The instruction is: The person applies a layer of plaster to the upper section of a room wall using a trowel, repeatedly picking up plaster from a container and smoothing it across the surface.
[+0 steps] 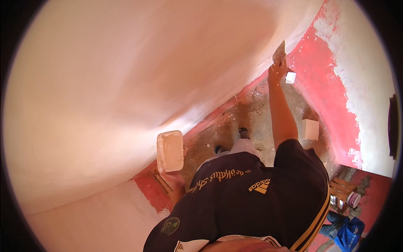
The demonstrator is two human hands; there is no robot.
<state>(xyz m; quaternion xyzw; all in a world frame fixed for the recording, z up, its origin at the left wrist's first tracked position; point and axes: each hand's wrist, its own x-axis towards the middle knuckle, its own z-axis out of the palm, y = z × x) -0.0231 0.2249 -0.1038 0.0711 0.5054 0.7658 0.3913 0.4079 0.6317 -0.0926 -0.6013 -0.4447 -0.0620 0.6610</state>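
My left hand [173, 178] grips the near end of a shallow rectangular tray [179, 145], whose pale inside looks coated with putty. The tray is held up beside the wall on the left. With my arm stretched far forward, my right hand [277, 70] is closed around a putty knife [279, 51]. Its blade points up and lies close to the pale, smooth wall [201, 54]; I cannot tell whether it touches. The handle is mostly hidden in the fingers.
A red band [321, 69] with rough white edges covers the lower right wall. On the dirty floor [256, 109] stand a white box [310, 129] and a small white item [290, 77]. Behind at lower right are a wooden stand [341, 189], a bucket [354, 200] and blue cloth [349, 234].
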